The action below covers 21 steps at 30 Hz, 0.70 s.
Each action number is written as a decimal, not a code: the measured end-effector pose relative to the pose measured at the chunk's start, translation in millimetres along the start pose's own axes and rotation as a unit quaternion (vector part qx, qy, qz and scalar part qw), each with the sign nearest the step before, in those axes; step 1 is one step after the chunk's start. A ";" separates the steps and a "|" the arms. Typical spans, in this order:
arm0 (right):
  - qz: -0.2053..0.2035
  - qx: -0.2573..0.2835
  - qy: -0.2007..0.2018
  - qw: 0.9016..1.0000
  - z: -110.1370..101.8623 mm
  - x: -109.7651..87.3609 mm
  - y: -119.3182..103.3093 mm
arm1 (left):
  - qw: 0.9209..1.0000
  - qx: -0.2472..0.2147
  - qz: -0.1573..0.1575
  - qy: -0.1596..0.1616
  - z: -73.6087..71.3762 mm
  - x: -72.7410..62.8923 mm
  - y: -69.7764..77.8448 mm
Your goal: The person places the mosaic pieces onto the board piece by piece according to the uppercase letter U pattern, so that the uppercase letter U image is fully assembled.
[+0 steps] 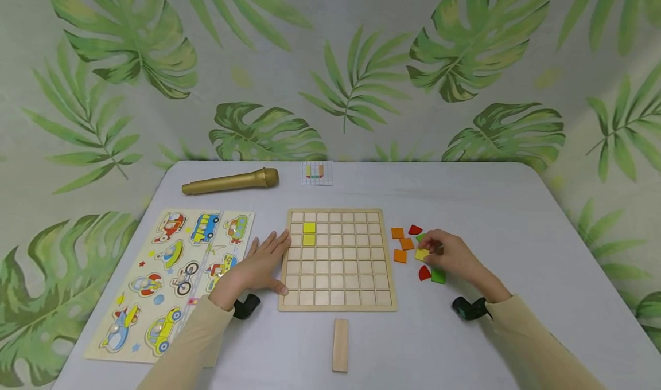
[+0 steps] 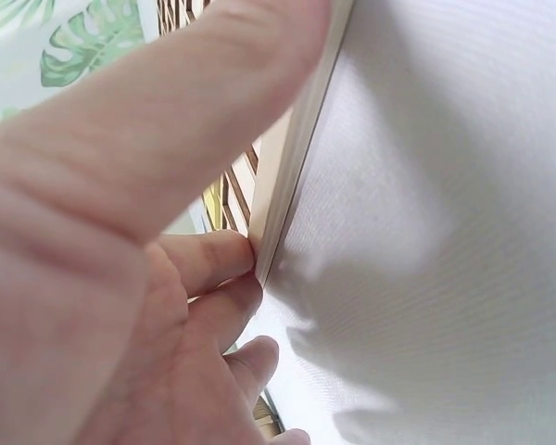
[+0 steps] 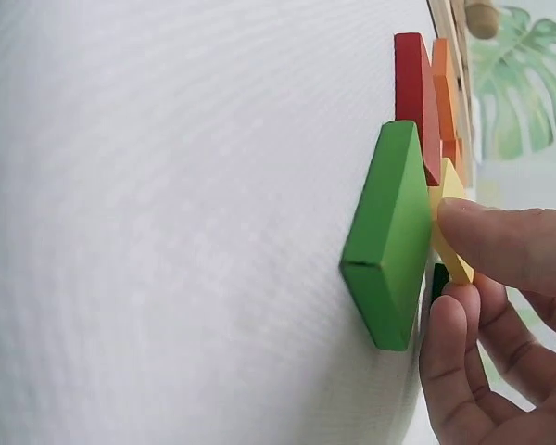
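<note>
A square wooden grid board lies mid-table, with two yellow tiles set in cells of one column near its upper left. My left hand rests along the board's left edge, fingers spread and thumb at the lower corner. In the left wrist view, fingertips touch the board's side. To the right of the board, my right hand pinches a yellow tile between thumb and fingers, low over the table. Around it lie a green tile, red curved pieces and several orange tiles.
A puzzle board with vehicle pictures lies at the left, partly under the left forearm. Behind it is a gold microphone, beside a small pattern card. A plain wooden strip sits in front of the grid board.
</note>
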State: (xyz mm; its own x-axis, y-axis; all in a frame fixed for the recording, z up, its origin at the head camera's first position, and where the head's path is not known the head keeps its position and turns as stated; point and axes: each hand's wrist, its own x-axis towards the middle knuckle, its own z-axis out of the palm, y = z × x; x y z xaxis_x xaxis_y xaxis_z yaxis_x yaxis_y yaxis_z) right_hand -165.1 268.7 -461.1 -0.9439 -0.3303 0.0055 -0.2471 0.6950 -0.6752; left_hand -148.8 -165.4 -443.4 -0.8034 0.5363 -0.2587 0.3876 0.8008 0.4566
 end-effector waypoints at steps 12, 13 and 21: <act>0.048 0.036 -0.038 0.997 -7.7 3.9 3.5 | 0.999 0.037 -0.007 0.011 -2.3 0.1 2.6; 0.052 0.047 -0.041 0.997 -8.8 4.2 4.1 | 0.999 0.044 -0.005 0.013 -2.4 -0.1 2.4; 0.051 0.126 -0.051 0.989 -13.3 8.3 -3.2 | 0.997 0.074 0.008 0.005 -11.1 4.0 -0.8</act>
State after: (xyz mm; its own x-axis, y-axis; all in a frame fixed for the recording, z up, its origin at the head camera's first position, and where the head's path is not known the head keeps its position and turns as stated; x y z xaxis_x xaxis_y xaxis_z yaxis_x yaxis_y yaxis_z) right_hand -175.0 272.2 -449.1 -0.9306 -0.3390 -0.1381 -0.0776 0.5514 -0.8306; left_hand -157.4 -166.8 -435.4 -0.8008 0.5476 -0.2425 0.4626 0.8228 0.3301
